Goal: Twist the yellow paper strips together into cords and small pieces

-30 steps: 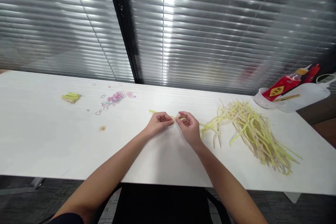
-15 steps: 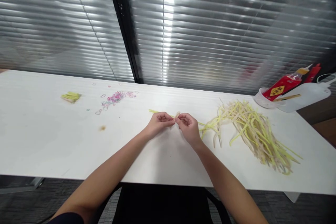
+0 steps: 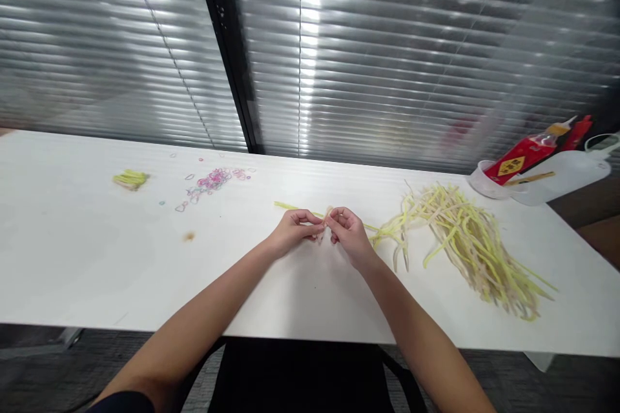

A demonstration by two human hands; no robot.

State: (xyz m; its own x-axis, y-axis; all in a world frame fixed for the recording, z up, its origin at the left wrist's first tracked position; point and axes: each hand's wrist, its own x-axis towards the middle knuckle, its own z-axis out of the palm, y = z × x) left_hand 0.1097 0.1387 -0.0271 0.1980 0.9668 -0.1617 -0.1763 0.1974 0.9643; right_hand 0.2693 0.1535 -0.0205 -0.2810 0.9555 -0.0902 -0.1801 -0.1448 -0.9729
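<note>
My left hand (image 3: pixel 296 232) and my right hand (image 3: pixel 349 233) meet fingertip to fingertip just above the table's middle. Both pinch a beige pipe cleaner (image 3: pixel 329 211), a short curved piece of which shows above the fingertips; the rest is hidden by the fingers. Behind the hands a yellow pipe cleaner (image 3: pixel 285 205) lies on the table, partly covered by them. To the right of my right hand, a few loose strands reach toward a large heap of yellow and beige pipe cleaners (image 3: pixel 469 239).
On the white table (image 3: pixel 232 284), a small yellow-beige bundle (image 3: pixel 130 179) lies at the left. Beside it are scattered pink and purple small loops (image 3: pixel 213 182). A red-labelled bottle (image 3: pixel 520 158), a clear cup (image 3: pixel 484 182) and a white squeeze bottle (image 3: pixel 564 175) sit at the back right. Blinds stand behind.
The fingers of my right hand have shifted slightly around the beige pipe cleaner, and its curved end shows a little differently. Everything else on the table stays in place.
</note>
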